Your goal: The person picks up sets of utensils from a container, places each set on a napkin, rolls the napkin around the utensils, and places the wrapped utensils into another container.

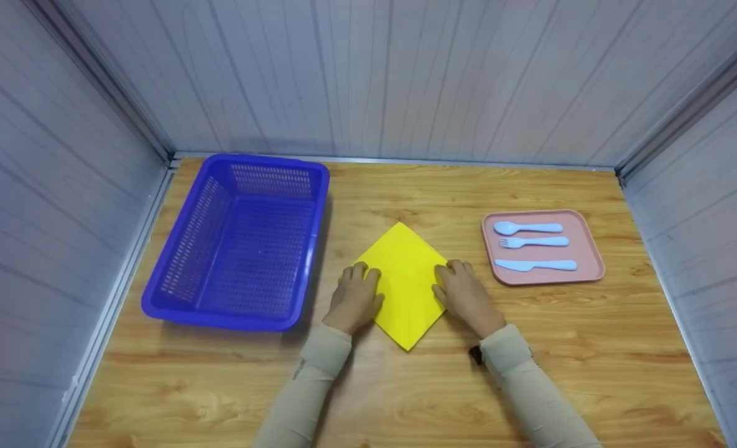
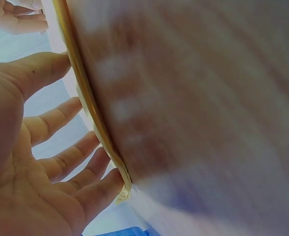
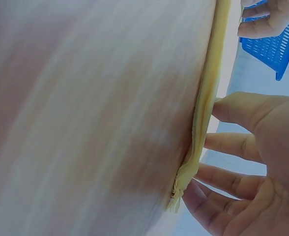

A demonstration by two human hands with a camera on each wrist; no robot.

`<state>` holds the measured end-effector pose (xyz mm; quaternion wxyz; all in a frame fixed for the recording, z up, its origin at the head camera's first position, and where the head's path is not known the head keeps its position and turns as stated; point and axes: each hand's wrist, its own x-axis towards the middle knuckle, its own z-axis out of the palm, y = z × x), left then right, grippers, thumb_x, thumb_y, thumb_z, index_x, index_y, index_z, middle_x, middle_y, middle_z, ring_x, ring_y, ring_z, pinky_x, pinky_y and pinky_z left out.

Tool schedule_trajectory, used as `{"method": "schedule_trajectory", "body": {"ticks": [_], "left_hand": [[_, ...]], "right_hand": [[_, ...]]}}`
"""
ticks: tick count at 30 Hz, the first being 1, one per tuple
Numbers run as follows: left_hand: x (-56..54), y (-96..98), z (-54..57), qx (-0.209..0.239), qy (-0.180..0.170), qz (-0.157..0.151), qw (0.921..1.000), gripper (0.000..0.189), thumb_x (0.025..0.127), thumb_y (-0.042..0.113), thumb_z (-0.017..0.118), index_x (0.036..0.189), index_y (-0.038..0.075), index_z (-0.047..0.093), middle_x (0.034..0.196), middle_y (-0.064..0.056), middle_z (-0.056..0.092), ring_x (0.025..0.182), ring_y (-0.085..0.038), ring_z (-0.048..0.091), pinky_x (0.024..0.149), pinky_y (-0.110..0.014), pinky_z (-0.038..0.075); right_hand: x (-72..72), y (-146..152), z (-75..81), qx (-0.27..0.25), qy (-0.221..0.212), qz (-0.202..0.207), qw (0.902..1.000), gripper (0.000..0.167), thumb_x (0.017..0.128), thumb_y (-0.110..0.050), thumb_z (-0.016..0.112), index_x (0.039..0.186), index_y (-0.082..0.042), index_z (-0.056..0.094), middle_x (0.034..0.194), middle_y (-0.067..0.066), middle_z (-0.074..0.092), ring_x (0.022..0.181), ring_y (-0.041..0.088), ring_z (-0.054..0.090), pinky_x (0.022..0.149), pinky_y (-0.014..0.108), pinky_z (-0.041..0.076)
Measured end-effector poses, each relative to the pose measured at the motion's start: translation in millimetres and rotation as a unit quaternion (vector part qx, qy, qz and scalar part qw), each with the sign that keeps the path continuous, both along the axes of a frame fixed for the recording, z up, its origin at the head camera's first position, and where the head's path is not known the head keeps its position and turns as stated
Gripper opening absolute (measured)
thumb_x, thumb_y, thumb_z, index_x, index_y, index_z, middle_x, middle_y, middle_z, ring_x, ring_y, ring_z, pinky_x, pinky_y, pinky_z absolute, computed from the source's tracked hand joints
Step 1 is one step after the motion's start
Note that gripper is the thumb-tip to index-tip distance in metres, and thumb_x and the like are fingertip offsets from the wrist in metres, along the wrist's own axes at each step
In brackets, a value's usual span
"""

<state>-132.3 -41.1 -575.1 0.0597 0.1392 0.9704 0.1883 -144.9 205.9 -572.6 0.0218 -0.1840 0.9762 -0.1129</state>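
Note:
A folded yellow cloth lies flat in a diamond shape on the wooden table, one corner toward me. My left hand rests at its left side, fingertips and thumb touching the cloth. On the opposite side, my right hand lies with its fingertips on the right corner. Both wrist views show spread, slightly bent fingers meeting the cloth's edge; several thin layers show along that edge. Neither hand is curled round the cloth.
Left of the cloth stands a blue plastic basket with perforated sides. To the right, a pink tray carries a light blue spoon, fork and knife. Pale panel walls enclose the table's back and sides.

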Motion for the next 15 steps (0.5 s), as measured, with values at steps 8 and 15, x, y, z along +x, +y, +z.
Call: {"method": "schedule_trajectory", "body": {"ticks": [8,15], "left_hand": [[-0.3,4.3,5.4,-0.027,0.013,-0.005,0.9995,0.034,0.095,0.024,0.066,0.122,0.004,0.061,0.127,-0.021,0.050,0.114,-0.038,0.050,0.091,-0.047,0.050],[-0.1,20.8,25.3,-0.041,0.057,-0.033,0.9970,0.033,0.096,0.025,0.066,0.116,-0.002,0.063,0.120,-0.021,0.056,0.108,-0.036,0.057,0.081,-0.043,0.056]], "right_hand": [[0.7,0.2,2.0,0.002,-0.002,0.001,1.0000,0.039,0.100,-0.021,0.062,0.129,0.004,0.059,0.126,0.027,0.053,0.114,0.041,0.051,0.098,0.049,0.047],[0.1,9.7,11.8,0.002,0.068,0.007,0.9976,0.036,0.096,-0.020,0.067,0.123,0.003,0.064,0.117,0.021,0.063,0.106,0.037,0.060,0.093,0.049,0.051]]}}
